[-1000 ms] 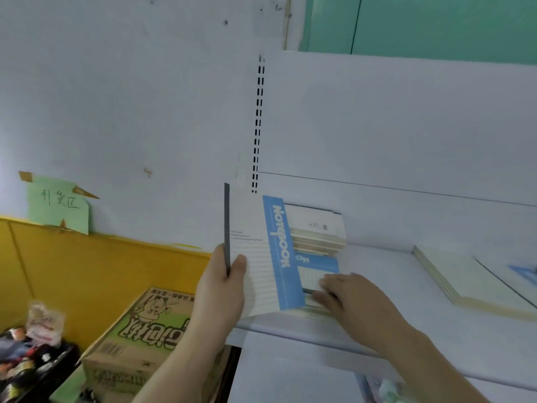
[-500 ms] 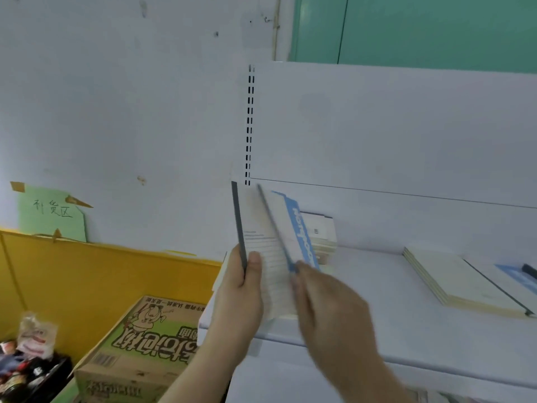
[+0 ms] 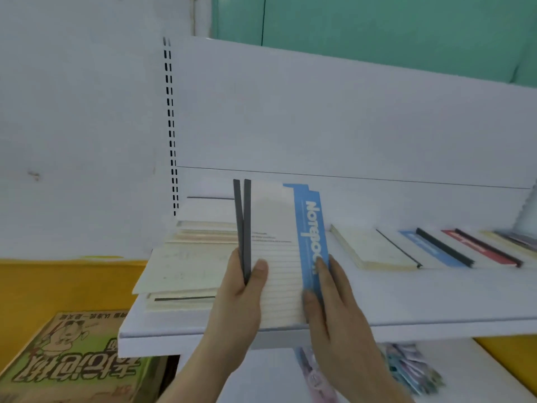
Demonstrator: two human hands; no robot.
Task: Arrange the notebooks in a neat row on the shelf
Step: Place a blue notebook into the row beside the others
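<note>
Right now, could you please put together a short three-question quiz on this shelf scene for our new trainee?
1. True or false: the left hand grips the held notebooks at their dark spines.
2. Where is the right hand? A) flat on the cardboard box B) against the blue-banded edge of the held notebooks C) on the red-striped notebook
3. Fill in: the pile of cream notebooks lies ____ on the shelf, left of the hands.

Key: 1 true; 2 B; 3 flat.
</note>
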